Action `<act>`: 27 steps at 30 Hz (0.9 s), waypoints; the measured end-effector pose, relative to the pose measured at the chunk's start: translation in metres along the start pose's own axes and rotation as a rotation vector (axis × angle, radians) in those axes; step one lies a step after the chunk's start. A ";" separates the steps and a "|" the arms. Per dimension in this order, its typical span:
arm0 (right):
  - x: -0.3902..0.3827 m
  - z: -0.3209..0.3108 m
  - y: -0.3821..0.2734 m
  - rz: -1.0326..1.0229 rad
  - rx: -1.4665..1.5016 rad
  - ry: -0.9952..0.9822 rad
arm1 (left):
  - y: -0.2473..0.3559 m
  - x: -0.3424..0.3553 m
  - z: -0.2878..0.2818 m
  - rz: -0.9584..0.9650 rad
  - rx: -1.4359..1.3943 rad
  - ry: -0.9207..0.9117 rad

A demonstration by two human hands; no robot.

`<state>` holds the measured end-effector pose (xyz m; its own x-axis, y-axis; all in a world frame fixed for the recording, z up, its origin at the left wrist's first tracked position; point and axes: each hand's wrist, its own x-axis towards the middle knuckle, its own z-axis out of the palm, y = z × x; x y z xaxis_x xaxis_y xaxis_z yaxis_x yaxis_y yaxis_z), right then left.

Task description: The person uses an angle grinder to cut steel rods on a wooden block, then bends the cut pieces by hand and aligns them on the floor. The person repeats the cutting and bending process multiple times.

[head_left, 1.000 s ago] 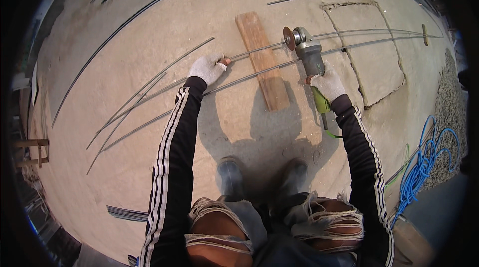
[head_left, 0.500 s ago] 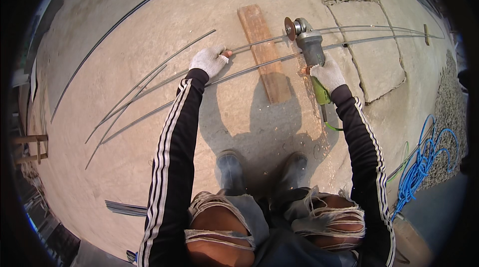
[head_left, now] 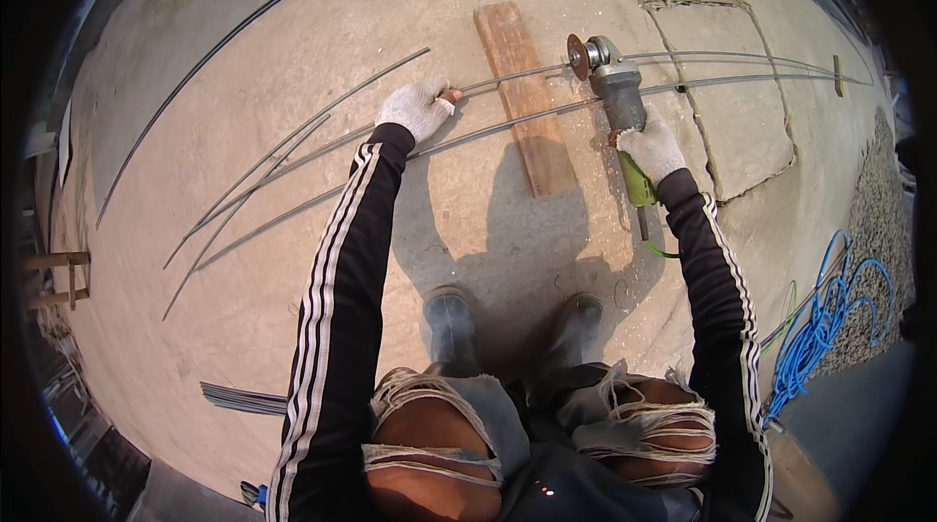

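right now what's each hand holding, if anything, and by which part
The left hand grips a metal rod partway along its length, left of the wooden plank; the right hand holds the grinder around the middle of its body.

We look down from the person's head, through the left camera of a side-by-side pair, facing forward over the knees (head_left: 429, 429) to the floor (head_left: 195, 337). Our fisheye view is wide, bending straight edges and going black at its rim. We have the knees closest, low down; the left hand (head_left: 415, 112) and right hand (head_left: 656, 143) lie farther out, above centre.
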<state>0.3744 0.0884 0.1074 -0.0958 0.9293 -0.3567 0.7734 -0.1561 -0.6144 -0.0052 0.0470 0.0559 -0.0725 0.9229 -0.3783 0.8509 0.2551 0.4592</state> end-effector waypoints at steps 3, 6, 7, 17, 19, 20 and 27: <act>0.001 0.000 0.001 -0.011 0.001 0.009 | -0.001 0.000 0.000 0.013 0.001 0.007; 0.003 0.000 0.002 -0.005 -0.022 0.015 | -0.003 0.001 0.003 0.031 0.010 0.023; 0.004 -0.001 0.002 -0.002 -0.055 0.020 | -0.004 0.002 0.004 0.030 0.011 0.027; 0.005 -0.002 -0.005 0.005 0.010 -0.002 | -0.006 0.000 0.007 0.043 0.004 0.045; 0.005 -0.003 -0.005 0.015 0.008 -0.006 | -0.005 0.001 0.007 0.045 0.001 0.048; 0.005 -0.003 -0.005 0.006 0.017 -0.012 | -0.005 0.001 0.007 0.046 -0.001 0.048; 0.001 -0.007 -0.008 -0.033 -0.065 0.002 | -0.005 0.002 0.007 0.048 0.001 0.051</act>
<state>0.3729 0.0934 0.1166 -0.1203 0.9342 -0.3358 0.8087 -0.1039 -0.5790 -0.0066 0.0455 0.0474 -0.0575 0.9476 -0.3143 0.8548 0.2094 0.4749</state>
